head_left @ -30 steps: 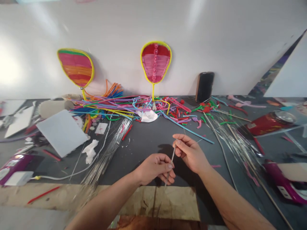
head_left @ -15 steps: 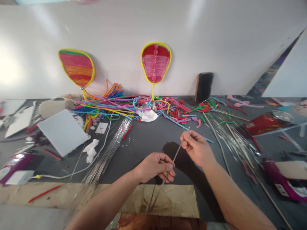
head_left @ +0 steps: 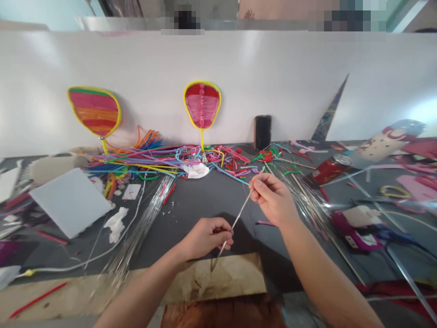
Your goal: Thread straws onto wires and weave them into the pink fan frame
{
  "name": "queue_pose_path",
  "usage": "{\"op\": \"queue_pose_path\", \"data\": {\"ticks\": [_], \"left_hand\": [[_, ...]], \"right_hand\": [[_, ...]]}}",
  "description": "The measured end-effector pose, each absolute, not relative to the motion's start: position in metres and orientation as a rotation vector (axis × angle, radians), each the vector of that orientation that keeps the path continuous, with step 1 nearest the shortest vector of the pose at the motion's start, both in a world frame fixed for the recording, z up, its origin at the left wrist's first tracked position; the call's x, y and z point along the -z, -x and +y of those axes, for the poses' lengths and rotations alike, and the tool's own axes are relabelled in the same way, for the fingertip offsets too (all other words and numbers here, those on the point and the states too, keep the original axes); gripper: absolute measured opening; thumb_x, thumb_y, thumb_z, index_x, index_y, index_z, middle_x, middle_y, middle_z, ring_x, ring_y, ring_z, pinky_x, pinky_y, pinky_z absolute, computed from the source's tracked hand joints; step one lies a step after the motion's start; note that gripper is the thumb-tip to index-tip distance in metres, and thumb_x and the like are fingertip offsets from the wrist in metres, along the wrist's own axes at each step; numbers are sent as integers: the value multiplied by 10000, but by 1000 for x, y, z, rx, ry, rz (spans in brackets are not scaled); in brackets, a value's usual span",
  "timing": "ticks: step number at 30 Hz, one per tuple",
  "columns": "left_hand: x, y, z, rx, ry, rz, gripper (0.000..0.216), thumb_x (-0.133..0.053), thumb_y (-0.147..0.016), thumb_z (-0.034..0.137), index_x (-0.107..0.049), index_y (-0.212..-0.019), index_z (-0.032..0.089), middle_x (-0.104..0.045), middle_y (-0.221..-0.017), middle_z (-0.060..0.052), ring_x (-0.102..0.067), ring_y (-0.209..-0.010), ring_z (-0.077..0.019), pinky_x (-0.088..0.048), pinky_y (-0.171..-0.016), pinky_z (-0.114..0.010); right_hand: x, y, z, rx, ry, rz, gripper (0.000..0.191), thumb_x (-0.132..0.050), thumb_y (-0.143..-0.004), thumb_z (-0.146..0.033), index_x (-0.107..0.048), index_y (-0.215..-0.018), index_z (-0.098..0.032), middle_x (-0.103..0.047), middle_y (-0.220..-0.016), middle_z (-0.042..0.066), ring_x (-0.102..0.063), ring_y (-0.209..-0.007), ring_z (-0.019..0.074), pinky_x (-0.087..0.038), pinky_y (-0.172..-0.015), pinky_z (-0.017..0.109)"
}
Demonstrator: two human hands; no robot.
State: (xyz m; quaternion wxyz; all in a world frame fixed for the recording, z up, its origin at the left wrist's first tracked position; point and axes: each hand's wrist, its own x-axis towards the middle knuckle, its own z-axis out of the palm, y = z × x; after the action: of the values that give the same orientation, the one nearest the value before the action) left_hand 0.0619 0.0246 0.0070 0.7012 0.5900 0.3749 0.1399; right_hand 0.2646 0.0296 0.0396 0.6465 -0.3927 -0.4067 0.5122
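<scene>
One thin silvery metal wire (head_left: 239, 216), straight, bare and stiff, glinting pale against the dark grey tabletop (head_left: 205, 205), slanted from upper right down to lower left. Held above the tabletop in front of the black phone (head_left: 262, 132), well apart from it on the person's side. Top part pinched between thumb and forefinger of the right hand (head_left: 273, 198), remaining fingers loosely curled, a short tip poking out beyond the fingertips toward the phone. Lower down, same wire gripped by the left hand (head_left: 205, 237), fingers closed into a loose fist round it, thumb pressed on top; farther from the phone than the right hand and off to the phone's left. Free bottom end sticking out under the left hand, over a sheet of brown paper (head_left: 232, 278) at the table edge farthest from the phone. Left of the phone, a heap of coloured strands (head_left: 153, 157) along the white wall (head_left: 273, 73), with a red-and-pink fan with a yellow rim (head_left: 202, 105) propped upright. Right of the phone, a red drinks can (head_left: 327, 169) lying on its side. Farther left of the phone and nearer the person, a loose bundle of more silvery wires (head_left: 146, 214), apart from both hands.
</scene>
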Motion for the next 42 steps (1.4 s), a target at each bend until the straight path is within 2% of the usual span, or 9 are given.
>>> {"op": "queue_pose_path", "data": {"ticks": [5,10,15,18,28,34,37,42], "left_hand": [[-22,-65,25,-469,-1617,800,155,-524,-822,285,-597,-788,152,-647,-720,-19,-601,-684,-122,-456,-653,-220],[-38,-65,36,-713,-1942,849,181,-464,-868,276,-611,-839,176,-657,-801,-7,-589,-738,-107,-420,-681,-189],[-29,-66,44,-882,-1998,959,167,-474,-863,277,-607,-848,179,-647,-791,7,-569,-716,-100,-400,-650,-172],[-15,-65,45,-894,-1997,950,175,-464,-864,281,-601,-849,173,-623,-767,10,-543,-691,-98,-394,-642,-173],[-16,-64,46,-889,-1982,972,182,-490,-845,307,-610,-819,174,-610,-722,12,-530,-659,-100,-390,-618,-178],[-15,-62,42,-820,-1630,913,200,-558,-796,347,-612,-796,154,-649,-732,-28,-601,-705,-132,-455,-672,-224],[-17,-60,38,-774,-1340,867,255,-634,-741,376,-603,-840,143,-649,-704,-25,-618,-640,-131,-485,-642,-250],[-11,-58,31,-695,-1097,841,345,-718,-662,398,-580,-829,130,-667,-689,-38,-633,-584,-129,-489,-575,-237]], "right_hand": [[-85,-262,10,-1060,982,-1282,116,-631,-807,-289,-604,-824,-178,-612,-749,11,-571,-598,97,-477,-546,224],[-117,-246,-1,-792,1028,-1541,71,-572,-846,-255,-580,-828,-186,-620,-808,12,-607,-633,98,-509,-608,224],[-122,-231,1,-448,1036,-1784,74,-514,-876,-199,-563,-821,-191,-635,-802,21,-616,-704,118,-484,-662,228],[-115,-225,5,-353,1050,-1863,73,-507,-870,-178,-558,-819,-190,-640,-775,17,-614,-727,123,-467,-680,226],[-114,-223,8,-444,1099,-1828,85,-493,-876,-216,-549,-817,-192,-643,-801,18,-631,-685,123,-472,-650,227],[-103,-234,30,-717,1123,-1526,78,-571,-831,-256,-574,-817,-179,-628,-729,4,-614,-603,107,-492,-585,219],[-96,-242,41,-882,1105,-1414,146,-614,-801,-309,-596,-827,-167,-632,-711,12,-607,-607,113,-501,-571,227],[-73,-243,42,-1128,1172,-1388,243,-648,-765,-383,-601,-738,-146,-615,-612,11,-589,-562,114,-493,-525,226]]}}
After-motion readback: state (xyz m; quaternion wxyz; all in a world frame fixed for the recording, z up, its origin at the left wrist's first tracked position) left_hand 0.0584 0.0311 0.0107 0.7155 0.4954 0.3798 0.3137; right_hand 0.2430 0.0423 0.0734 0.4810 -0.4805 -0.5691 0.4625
